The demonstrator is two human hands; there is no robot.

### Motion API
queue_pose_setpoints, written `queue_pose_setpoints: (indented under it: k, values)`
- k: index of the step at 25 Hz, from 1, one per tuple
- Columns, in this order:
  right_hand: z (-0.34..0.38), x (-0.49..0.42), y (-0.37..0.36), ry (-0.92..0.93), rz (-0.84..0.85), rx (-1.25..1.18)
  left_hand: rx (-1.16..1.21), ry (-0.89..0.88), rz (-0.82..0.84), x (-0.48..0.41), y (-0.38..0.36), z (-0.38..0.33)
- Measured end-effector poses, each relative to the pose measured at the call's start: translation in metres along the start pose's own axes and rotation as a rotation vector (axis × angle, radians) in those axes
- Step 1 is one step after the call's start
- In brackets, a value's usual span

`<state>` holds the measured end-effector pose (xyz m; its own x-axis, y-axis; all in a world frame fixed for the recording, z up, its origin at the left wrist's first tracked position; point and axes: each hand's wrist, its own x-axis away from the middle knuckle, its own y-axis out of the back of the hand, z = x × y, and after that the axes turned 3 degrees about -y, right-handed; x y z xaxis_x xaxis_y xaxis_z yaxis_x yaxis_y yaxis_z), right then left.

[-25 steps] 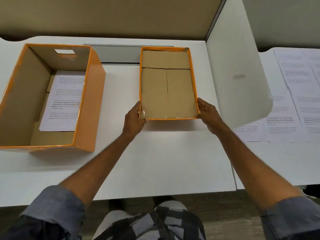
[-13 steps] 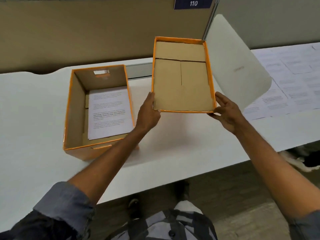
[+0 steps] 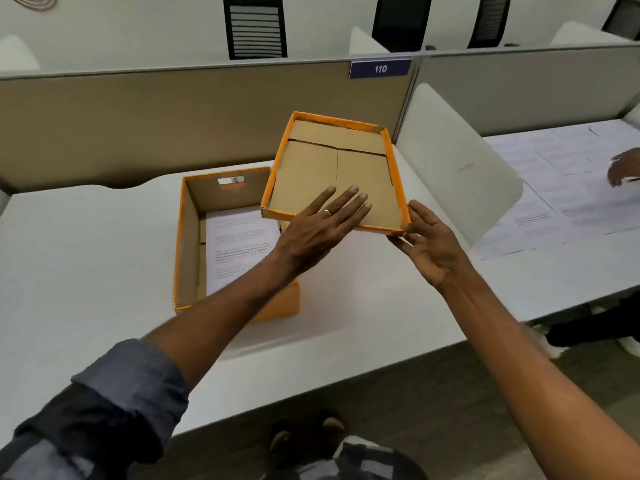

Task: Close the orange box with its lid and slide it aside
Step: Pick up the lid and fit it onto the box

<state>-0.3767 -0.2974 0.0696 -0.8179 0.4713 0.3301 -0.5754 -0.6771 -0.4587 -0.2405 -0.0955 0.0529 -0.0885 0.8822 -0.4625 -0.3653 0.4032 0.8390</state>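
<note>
The orange box (image 3: pixel 185 258) stands open on the white desk, with printed sheets (image 3: pixel 239 247) lying inside it. Its orange lid (image 3: pixel 311 161) is in the air, inside face up and tilted, over the box's right rear corner. My left hand (image 3: pixel 322 223) lies flat across the lid's near edge, fingers spread on the brown cardboard inside. My right hand (image 3: pixel 429 244) holds the lid's near right corner, palm turned up beneath it.
A white divider panel (image 3: pixel 453 161) stands just right of the lid. Beyond it, printed papers (image 3: pixel 561 188) cover the neighbouring desk, where another person's hand (image 3: pixel 623 168) rests. A beige partition (image 3: pixel 173 119) runs behind the box. The desk's front edge (image 3: pixel 311 386) is near me.
The lid has been lifted off the desk and carried left toward the box. My left hand moved from the lid's side onto its inner face. The view tilted up.
</note>
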Motion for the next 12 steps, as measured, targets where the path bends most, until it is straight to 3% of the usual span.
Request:
queue_pose_setpoints:
  k: [3,7,12]
  values:
    - [0.017,-0.001,-0.011,0.041,0.104,-0.088,0.052,-0.010,-0.074,-0.013,0.023,0.017]
    - [0.026,-0.009,-0.041,-0.030,0.218,-0.285,0.131,0.309,-0.370,-0.039,0.055,0.024]
    - [-0.030,-0.012,-0.095,-0.293,0.327,-0.008,0.325,0.736,-0.780,-0.056,0.076,-0.009]
